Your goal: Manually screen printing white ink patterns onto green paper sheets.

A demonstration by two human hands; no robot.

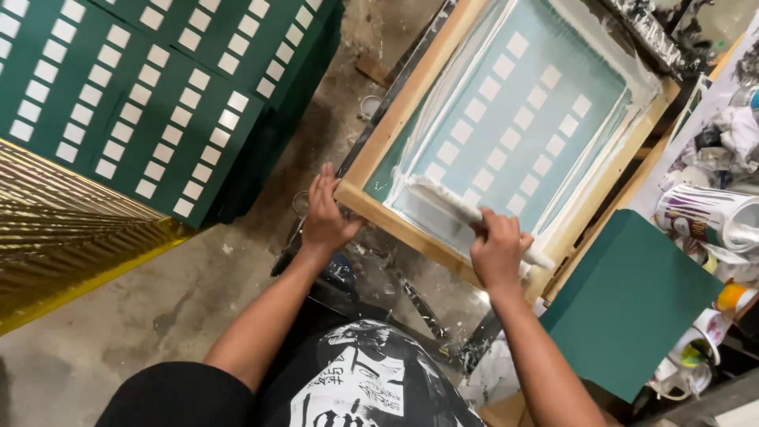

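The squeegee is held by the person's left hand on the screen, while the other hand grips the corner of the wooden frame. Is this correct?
Not quite. The head view shows the right hand holding the white squeegee on the screen. The left hand is the one gripping the corner of the wooden frame.

Open mesh (514, 119) ahead — wooden frame (379, 150) walls it.
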